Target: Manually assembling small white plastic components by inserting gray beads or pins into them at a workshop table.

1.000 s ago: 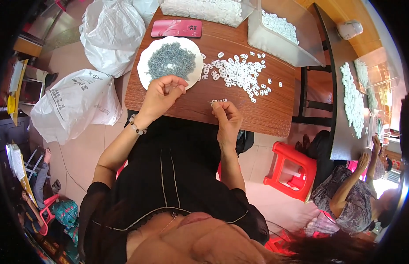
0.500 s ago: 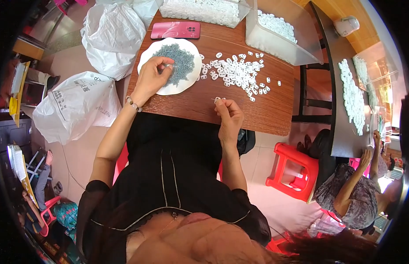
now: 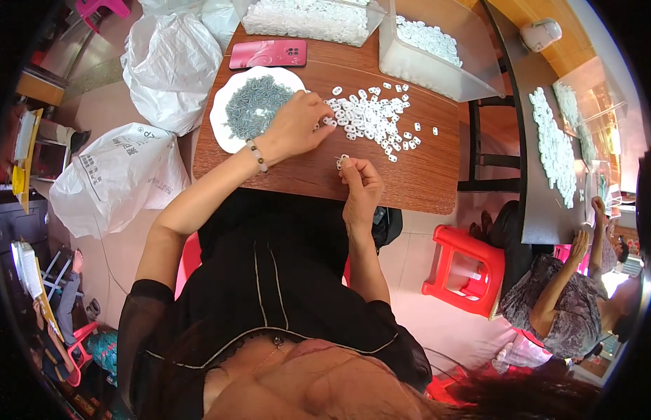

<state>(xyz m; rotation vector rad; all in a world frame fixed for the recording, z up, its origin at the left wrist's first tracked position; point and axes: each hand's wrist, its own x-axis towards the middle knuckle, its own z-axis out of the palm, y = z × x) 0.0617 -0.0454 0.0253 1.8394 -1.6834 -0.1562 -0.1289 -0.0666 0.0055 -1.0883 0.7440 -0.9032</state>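
My left hand [image 3: 297, 126] reaches over the front of the table to the left edge of a loose heap of small white plastic pieces with two holes [image 3: 371, 117]. Its thumb and fingers are pinched together, and a white piece shows at the tips. Closer to the table's front edge, my right hand [image 3: 362, 183] pinches a similar small white piece [image 3: 341, 162] between thumb and forefinger. A white scalloped plate [image 3: 219, 115] holds a pile of thin grey-blue pins [image 3: 252, 105], just left of my left hand.
A pink phone [image 3: 268, 54] lies behind the plate. Clear bins [image 3: 437, 75] of white pieces stand at the back of the brown table [image 3: 430, 189]. White sacks [image 3: 122, 175] sit at left. At right are a red stool [image 3: 465, 269] and another person at a dark table [image 3: 542, 217].
My left hand has left the pins in the plate and moved right to the white pieces. My right hand still pinches its white piece, nearly unmoved.
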